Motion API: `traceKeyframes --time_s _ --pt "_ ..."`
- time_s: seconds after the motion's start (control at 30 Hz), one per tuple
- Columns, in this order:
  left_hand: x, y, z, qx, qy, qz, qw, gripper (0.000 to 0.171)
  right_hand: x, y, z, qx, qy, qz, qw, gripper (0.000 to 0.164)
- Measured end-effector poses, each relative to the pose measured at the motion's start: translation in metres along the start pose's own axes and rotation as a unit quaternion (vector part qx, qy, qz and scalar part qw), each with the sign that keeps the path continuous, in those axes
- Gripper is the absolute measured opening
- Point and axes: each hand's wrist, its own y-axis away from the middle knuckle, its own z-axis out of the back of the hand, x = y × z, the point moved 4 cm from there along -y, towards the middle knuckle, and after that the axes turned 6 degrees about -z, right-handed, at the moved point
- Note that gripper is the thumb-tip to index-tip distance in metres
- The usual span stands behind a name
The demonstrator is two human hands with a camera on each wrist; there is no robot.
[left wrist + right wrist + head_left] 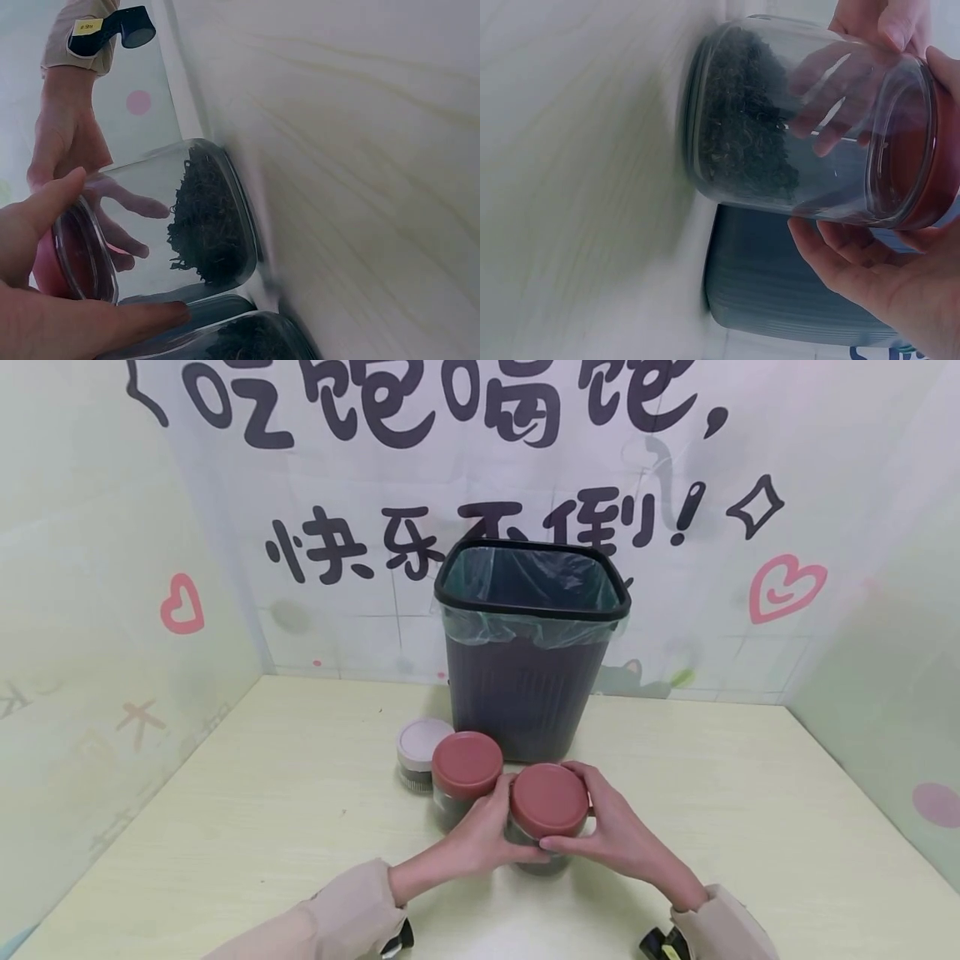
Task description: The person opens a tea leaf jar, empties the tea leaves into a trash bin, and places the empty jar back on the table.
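A clear glass jar with a red lid (550,799) is between both hands, dark dried shreds like tea leaves (742,120) filling its lower part. My left hand (480,833) holds it on the left, with the thumb near the lid's front edge. On the opposite side my right hand (618,831) curls round the upper glass just below the lid. The jar stands upright with its base at the table surface. Just left of it is a second red-lidded jar (467,764), and behind that a smaller ribbed jar with a pale lid (424,743).
Behind the jars stands a dark bin (521,693) lined with a thin clear bag (525,631). The pale wooden table (300,810) is enclosed by printed cloth walls (360,627) at the back and sides.
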Motion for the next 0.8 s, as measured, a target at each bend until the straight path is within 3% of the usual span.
traceKeyframes --time_s 0.37,0.6,0.8 --pt "0.002 -0.002 -0.004 -0.022 0.039 -0.006 0.999 0.09 0.007 0.002 -0.001 0.001 0.023 0.014 1.0 0.077" --pt "0.004 -0.003 -0.007 -0.034 0.042 0.01 0.9985 0.09 0.019 -0.001 -0.011 -0.044 0.101 0.011 0.994 0.091" --pt "0.006 -0.003 -0.01 -0.042 0.047 0.016 0.9979 0.091 0.022 -0.002 -0.014 -0.078 0.135 0.016 0.988 0.082"
